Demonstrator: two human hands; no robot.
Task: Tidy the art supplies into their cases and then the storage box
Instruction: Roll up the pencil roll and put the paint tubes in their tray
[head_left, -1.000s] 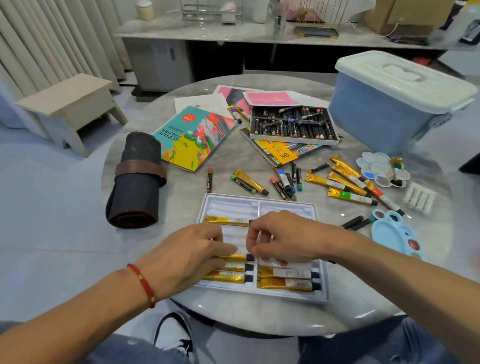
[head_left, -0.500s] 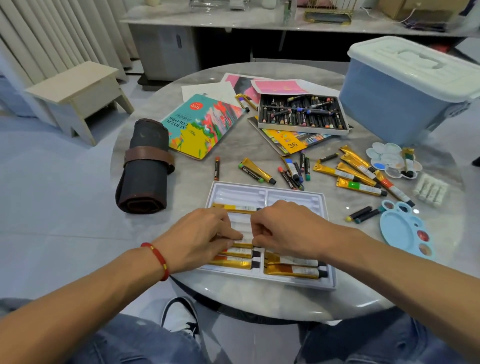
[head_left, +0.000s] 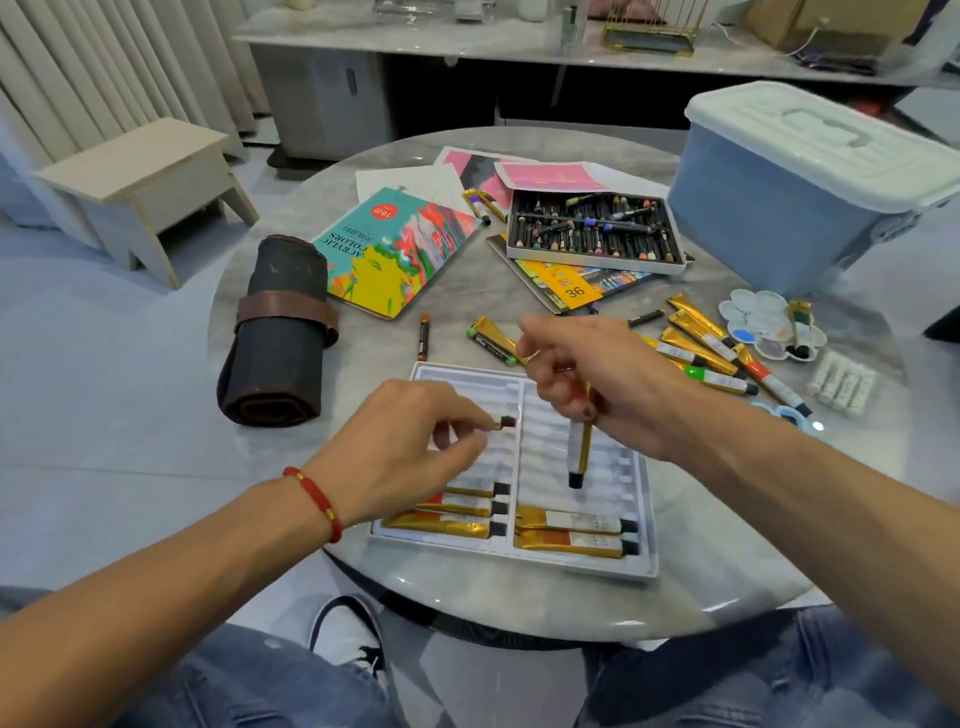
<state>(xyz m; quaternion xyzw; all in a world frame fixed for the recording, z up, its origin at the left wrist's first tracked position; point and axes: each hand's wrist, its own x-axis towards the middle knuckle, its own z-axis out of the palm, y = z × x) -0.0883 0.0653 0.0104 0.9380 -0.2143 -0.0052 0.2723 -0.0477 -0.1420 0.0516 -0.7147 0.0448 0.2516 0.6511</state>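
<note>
A: Where is the paint tube (head_left: 579, 451) in relation to the fingers?

B: It hangs down from the right hand (head_left: 592, 379), black cap lowest, tilted a little, over the right column of the white tray (head_left: 641, 525); the curled fingers (head_left: 558, 387) grip its upper end, so this hand is closed on the tube; whether the cap touches the tray, I cannot tell.

A: And the left hand (head_left: 410, 447)?

B: Its thumb and forefinger are pressed together on a second tube (head_left: 506, 422); only the dark cap shows just beyond the fingertips, over the left column; the other fingers are curled under.

A: What lies near the fingers?

B: Below the left hand, three gold tubes (head_left: 457, 512) lie in slots; under the right hand, two more (head_left: 571, 530); beyond the right knuckles, loose tubes (head_left: 696, 343) lie on the table (head_left: 519, 603), and further the closed storage box (head_left: 795, 197).
</note>
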